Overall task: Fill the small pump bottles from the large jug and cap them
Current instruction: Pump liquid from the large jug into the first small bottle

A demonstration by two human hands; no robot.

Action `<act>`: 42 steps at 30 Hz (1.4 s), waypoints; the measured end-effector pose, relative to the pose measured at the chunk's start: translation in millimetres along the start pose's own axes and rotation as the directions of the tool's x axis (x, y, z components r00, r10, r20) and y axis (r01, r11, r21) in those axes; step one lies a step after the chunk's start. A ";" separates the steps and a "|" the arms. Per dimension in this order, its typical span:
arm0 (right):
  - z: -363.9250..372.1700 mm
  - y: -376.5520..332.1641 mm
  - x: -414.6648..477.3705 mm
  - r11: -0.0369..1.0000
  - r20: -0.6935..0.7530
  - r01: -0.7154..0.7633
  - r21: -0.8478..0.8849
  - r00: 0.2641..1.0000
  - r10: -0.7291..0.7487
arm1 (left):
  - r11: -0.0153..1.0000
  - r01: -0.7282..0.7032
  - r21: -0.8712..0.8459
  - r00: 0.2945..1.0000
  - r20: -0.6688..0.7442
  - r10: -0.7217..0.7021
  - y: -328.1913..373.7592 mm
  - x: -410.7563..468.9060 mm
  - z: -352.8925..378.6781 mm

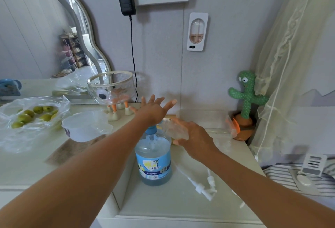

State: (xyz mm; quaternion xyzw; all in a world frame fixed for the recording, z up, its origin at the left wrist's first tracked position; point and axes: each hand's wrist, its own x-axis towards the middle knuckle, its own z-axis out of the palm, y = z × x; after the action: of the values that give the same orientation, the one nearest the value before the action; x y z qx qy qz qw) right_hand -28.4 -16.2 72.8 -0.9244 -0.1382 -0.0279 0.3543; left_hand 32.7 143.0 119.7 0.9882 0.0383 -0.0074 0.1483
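At the left edge of the frame a crumpled clear plastic bag of green fruit (27, 117) lies on the pale worktop (163, 206), with a white plastic bowl (85, 126) just beside it. Behind them stands a clear glass bowl with a googly eye and orange legs (111, 88).

At the centre, the left hand (152, 110) is released, its fingers straight and spread, palm down over the blue cap of the large clear jug with the blue label (154, 157) (whether the palm touches the cap cannot be told). The jug stands upright, partly filled with bluish liquid.

Just right of the jug's neck, the right hand (192, 137) grasps a small clear plastic bottle (175, 128), which is blurred. Lower right of the jug, two white pump heads with long tubes (204, 186) lie on the worktop. At the far right stands a green plush cactus toy (246, 99).
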 end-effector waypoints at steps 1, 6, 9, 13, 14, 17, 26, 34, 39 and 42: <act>-0.5 -1.0 -1.0 1.000 0.006 -0.006 0.001 1.000 0.006 | 1.000 -0.006 0.008 1.000 -0.002 0.006 0.9 -2.5 0.2; -9.3 -4.9 -7.4 0.999 0.000 0.030 0.043 1.000 -0.030 | 0.999 -0.046 -0.015 0.997 -0.067 0.045 -5.5 11.5 3.2; -14.4 -8.6 -6.6 0.998 -0.018 0.050 0.034 0.999 -0.049 | 1.000 -0.019 -0.010 0.997 -0.078 0.018 -7.1 10.1 -3.8; -12.5 -9.6 -5.3 0.998 -0.014 0.052 0.031 0.999 -0.052 | 0.999 -0.034 0.016 0.998 -0.051 0.035 -9.0 8.9 -4.4; -10.6 -8.6 -4.9 0.998 -0.017 0.046 0.038 0.999 -0.046 | 0.997 -0.067 0.034 0.997 -0.041 0.068 -10.9 13.7 0.0; -5.7 -4.8 -4.1 0.999 -0.025 0.027 0.046 0.999 -0.026 | 0.994 -0.103 0.037 0.994 -0.039 0.104 -10.2 15.3 3.5; -8.9 -9.5 -10.3 0.993 -0.012 0.023 0.116 1.000 -0.022 | 0.999 -0.008 -0.045 1.000 -0.031 0.007 -8.6 17.9 5.2; -14.1 -11.5 -5.5 0.999 -0.021 0.037 -0.010 0.999 -0.037 | 0.995 -0.105 0.002 0.994 -0.010 0.105 -0.4 -4.7 -10.0; -9.9 -5.1 -3.5 0.999 0.012 0.001 -0.042 1.000 -0.001 | 0.999 -0.019 0.043 1.000 -0.008 0.019 -9.9 15.4 8.8; -9.2 -5.3 -4.1 1.000 0.027 0.001 0.024 1.000 -0.002 | 0.999 0.018 0.048 0.999 0.031 -0.020 -0.4 5.4 4.2</act>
State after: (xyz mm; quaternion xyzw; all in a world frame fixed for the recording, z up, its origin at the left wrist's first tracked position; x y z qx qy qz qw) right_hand -33.4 -19.5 82.5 -0.9203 -0.1441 -0.0140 0.3633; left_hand 38.1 142.5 115.5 0.9908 0.0451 -0.0251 0.1254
